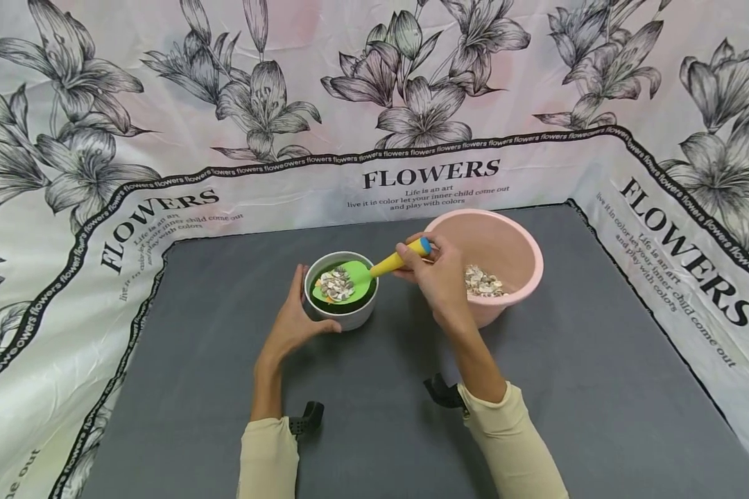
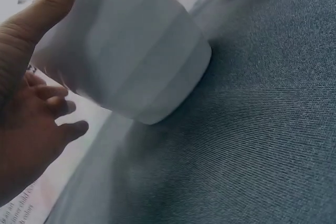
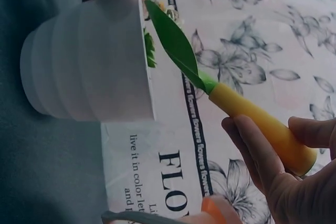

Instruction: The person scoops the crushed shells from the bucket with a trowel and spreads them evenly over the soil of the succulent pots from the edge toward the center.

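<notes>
A small white pot [image 1: 357, 319] stands on the grey cloth, my left hand [image 1: 292, 324] gripping its side with the thumb toward the front. Ribbed walls of the pot [image 2: 142, 40] fill much of the left wrist view. My right hand [image 1: 440, 277] holds a toy trowel [image 1: 388, 265] by its yellow handle with a blue end. Its green blade lies over the pot's mouth, loaded with pale stone-like chips [image 1: 336, 285]. Dark filling shows around the blade; a bit of green leaf [image 3: 150, 50] peeks above the rim in the right wrist view.
A larger pink pot [image 1: 499, 242] stands right of the white one, behind my right hand, with more pale chips [image 1: 483, 283] inside. Flower-printed fabric [image 1: 287, 201] rises behind and along both sides of the grey cloth [image 1: 362, 416].
</notes>
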The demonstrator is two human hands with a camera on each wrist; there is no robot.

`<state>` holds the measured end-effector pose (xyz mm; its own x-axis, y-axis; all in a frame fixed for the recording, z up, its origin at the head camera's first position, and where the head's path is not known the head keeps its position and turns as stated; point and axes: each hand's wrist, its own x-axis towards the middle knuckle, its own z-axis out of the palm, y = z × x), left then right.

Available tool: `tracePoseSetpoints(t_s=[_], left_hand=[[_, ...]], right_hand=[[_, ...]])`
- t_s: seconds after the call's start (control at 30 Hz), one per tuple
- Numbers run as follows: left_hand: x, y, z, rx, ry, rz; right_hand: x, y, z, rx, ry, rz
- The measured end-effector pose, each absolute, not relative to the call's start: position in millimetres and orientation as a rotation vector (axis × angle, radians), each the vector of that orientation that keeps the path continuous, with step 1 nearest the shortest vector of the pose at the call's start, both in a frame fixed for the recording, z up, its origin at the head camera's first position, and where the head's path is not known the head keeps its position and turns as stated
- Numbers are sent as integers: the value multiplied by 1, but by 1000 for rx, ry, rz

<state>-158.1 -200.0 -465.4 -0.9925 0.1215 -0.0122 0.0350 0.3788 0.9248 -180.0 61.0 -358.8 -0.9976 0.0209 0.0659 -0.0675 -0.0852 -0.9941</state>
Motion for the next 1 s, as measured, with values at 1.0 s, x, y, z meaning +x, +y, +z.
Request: tracePoseSetpoints(t_s=[1.0], left_hand=[[-158,-212,-473,300,2532,1696]], right_hand=[[-164,21,-356,357,-2298,1557]])
